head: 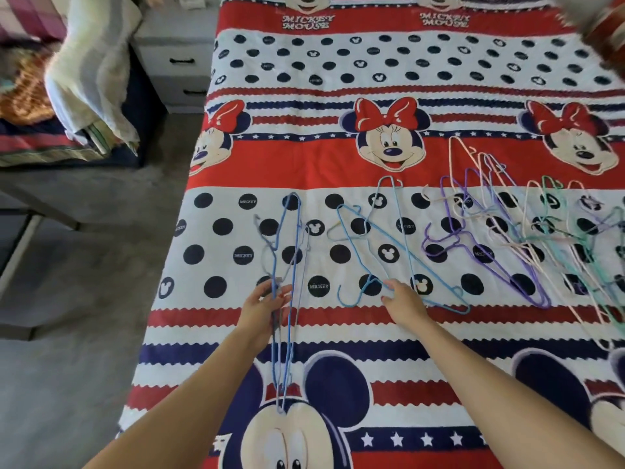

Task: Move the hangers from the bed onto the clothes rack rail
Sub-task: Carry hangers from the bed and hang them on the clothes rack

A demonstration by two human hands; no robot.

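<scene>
My left hand point(263, 308) grips a bundle of blue and grey wire hangers point(287, 265) held upright above the bed. My right hand point(404, 299) reaches onto the quilt, its fingertips touching a light blue hanger point(389, 255) that lies flat near the bed's middle; whether the fingers pinch it I cannot tell. To the right lie purple hangers point(480, 231), then a spread pile of cream, pink and green hangers point(568, 238). No clothes rack rail is in view.
The bed point(372, 62) carries a red, white and navy cartoon-mouse quilt. A grey drawer unit point(176, 55) stands at its far left corner. Another bed with heaped bedding point(88, 72) is at left, across a strip of grey floor point(84, 299).
</scene>
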